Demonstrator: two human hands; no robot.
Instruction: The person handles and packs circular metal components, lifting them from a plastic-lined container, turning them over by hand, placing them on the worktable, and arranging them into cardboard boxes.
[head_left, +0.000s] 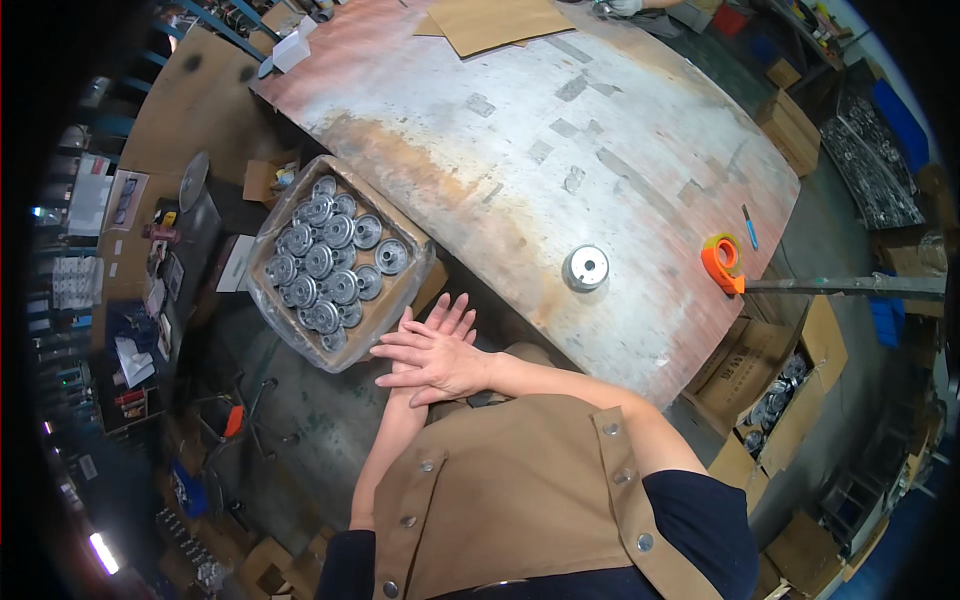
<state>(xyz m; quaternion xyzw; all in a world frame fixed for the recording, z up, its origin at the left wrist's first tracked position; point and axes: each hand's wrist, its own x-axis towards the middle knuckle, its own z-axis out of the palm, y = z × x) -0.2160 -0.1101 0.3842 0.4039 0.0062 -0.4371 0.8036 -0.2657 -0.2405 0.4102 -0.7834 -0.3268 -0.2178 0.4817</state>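
Note:
My right hand [445,366] lies across my left hand [440,315] in front of the apron. The right hand's fingers are spread and point left. Beneath it, the left hand's fingers stick out stretched, though its palm is mostly hidden. Neither hand holds anything. Close by on the left is a carton lined with clear plastic [408,287], holding several grey metal flanged wheels [341,231]. On the worn table [520,190] stands a round silver metal part [586,268] with a hole in its top, apart from both hands.
An orange tape dispenser [722,263] and a blue pen-like tool [750,227] lie near the table's right edge. A metal bar [845,287] juts in there. Below stands an open carton [745,375] with metal parts. Cardboard sheets [500,25] lie at the far edge, near another person's gloved hand [626,6].

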